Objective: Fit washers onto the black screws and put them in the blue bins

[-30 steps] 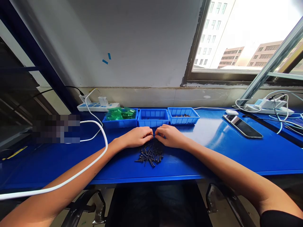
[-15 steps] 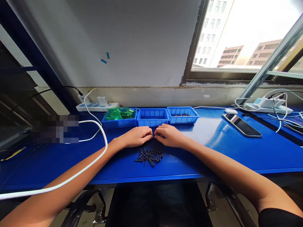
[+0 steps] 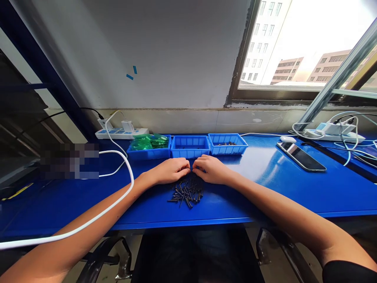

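The fingertips of the left hand [image 3: 169,171] and right hand [image 3: 212,169] curl under and meet over the far edge of the heap of small black screws [image 3: 187,192], so what they pinch cannot be made out. The contents of the middle blue plastic bin [image 3: 190,146] are hidden behind its near wall. A pixelated blurred patch [image 3: 69,160] covers something on the left. The thick white cable [image 3: 88,222] runs off the left edge.
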Action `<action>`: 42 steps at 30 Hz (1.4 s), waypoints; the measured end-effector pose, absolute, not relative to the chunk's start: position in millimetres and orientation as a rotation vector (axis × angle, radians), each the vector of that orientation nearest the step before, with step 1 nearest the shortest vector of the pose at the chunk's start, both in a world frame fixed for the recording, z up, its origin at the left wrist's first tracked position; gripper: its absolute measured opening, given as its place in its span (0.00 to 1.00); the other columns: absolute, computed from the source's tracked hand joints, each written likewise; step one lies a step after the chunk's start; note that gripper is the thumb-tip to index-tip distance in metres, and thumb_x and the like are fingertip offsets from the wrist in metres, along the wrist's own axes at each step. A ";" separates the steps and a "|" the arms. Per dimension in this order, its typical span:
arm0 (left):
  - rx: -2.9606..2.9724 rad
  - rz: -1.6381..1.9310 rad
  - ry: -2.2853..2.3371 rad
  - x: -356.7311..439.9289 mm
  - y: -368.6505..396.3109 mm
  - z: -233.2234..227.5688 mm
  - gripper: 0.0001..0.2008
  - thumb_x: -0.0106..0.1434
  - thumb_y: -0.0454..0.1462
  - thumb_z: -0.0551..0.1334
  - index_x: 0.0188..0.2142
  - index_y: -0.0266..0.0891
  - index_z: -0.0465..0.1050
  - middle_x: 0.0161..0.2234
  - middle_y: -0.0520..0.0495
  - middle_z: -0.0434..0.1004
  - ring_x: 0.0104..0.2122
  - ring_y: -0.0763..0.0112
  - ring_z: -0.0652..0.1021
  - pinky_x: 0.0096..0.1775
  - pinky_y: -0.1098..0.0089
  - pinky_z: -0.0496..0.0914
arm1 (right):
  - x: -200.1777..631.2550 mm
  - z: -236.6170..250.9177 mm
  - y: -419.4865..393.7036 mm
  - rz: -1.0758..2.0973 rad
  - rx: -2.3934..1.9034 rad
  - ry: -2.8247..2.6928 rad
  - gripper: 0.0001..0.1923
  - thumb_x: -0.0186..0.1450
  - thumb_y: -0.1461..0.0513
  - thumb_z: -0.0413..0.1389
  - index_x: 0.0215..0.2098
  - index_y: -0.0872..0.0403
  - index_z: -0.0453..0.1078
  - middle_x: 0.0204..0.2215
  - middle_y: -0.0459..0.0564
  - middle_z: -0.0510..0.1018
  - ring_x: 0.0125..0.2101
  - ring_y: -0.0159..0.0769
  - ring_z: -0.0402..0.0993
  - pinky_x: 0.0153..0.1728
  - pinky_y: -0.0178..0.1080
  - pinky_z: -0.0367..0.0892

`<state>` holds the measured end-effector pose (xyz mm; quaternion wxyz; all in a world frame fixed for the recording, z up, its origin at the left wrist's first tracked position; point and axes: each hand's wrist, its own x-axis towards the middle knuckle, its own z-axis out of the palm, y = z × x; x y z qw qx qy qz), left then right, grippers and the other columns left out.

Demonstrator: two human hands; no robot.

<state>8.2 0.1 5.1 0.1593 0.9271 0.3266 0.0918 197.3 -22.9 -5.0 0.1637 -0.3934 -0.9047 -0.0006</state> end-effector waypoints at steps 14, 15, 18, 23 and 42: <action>2.640 0.255 0.942 8.1 0.0 5.1 0.10 0.61 0.40 0.49 0.28 0.38 0.64 0.26 0.51 0.67 0.27 0.71 0.68 0.29 0.72 0.61 | 197.1 -5.5 -23.5 -0.018 -1.118 -2.559 0.04 0.61 0.66 0.53 0.31 0.56 0.71 0.24 0.47 0.73 0.28 0.31 0.65 0.33 0.34 0.59; 2.641 0.253 0.941 8.1 0.1 5.1 0.10 0.61 0.40 0.49 0.29 0.38 0.64 0.26 0.51 0.67 0.27 0.71 0.68 0.29 0.72 0.61 | 197.2 -6.0 -23.4 -0.023 -1.113 -2.554 0.05 0.61 0.66 0.53 0.31 0.56 0.71 0.24 0.47 0.73 0.28 0.31 0.65 0.33 0.34 0.59; 2.643 0.261 0.936 8.2 0.4 4.8 0.10 0.61 0.40 0.49 0.29 0.38 0.64 0.26 0.51 0.67 0.27 0.71 0.68 0.29 0.72 0.61 | 197.1 -7.4 -23.1 -0.036 -1.104 -2.526 0.05 0.60 0.67 0.53 0.29 0.56 0.70 0.23 0.46 0.72 0.27 0.31 0.65 0.31 0.33 0.59; 2.635 0.274 0.922 8.3 0.6 4.4 0.12 0.62 0.41 0.48 0.29 0.38 0.63 0.26 0.50 0.67 0.26 0.71 0.67 0.29 0.72 0.60 | 196.9 -8.7 -23.6 -0.087 -1.065 -2.416 0.05 0.58 0.67 0.53 0.27 0.55 0.69 0.20 0.45 0.71 0.24 0.29 0.64 0.29 0.32 0.57; 2.616 0.262 0.940 7.4 0.4 3.9 0.11 0.62 0.41 0.50 0.29 0.38 0.64 0.27 0.51 0.68 0.26 0.72 0.68 0.29 0.72 0.61 | 200.7 -11.6 -17.4 -0.250 -1.351 -1.927 0.09 0.59 0.62 0.49 0.26 0.54 0.69 0.13 0.41 0.64 0.15 0.26 0.58 0.21 0.30 0.50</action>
